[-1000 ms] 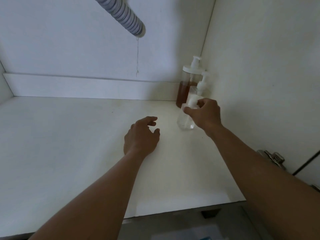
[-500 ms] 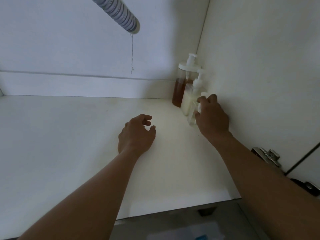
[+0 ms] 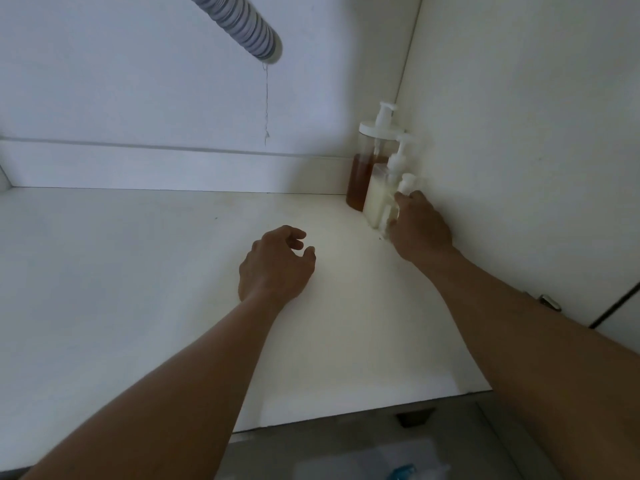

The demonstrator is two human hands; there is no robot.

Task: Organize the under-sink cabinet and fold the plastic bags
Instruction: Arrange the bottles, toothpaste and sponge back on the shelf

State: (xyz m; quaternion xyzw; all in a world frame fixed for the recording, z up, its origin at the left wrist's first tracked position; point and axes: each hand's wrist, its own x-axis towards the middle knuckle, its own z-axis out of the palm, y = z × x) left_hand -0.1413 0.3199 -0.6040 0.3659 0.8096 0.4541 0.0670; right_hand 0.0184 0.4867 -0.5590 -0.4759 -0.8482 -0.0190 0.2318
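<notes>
Three pump bottles stand in a row in the back right corner of the white cabinet floor point(image 3: 145, 271). The tall one with amber liquid point(image 3: 365, 174) is rearmost, a white-filled one point(image 3: 379, 195) stands in front of it, and a small clear one point(image 3: 393, 209) is nearest. My right hand point(image 3: 420, 230) grips the small clear bottle against the right wall; my fingers hide most of it. My left hand point(image 3: 277, 265) hovers over the middle of the floor, fingers loosely curled, holding nothing.
A ribbed grey drain hose point(image 3: 242, 26) hangs from the top, a thin thread dangling from its end. A metal door hinge point(image 3: 549, 301) sits on the right wall. Below the front edge of the cabinet, something white and blue point(image 3: 401, 472) lies on the grey floor.
My right hand has carried the small clear bottle rightward and back, setting it in line beside the white-filled bottle against the wall. My left hand has barely moved.
</notes>
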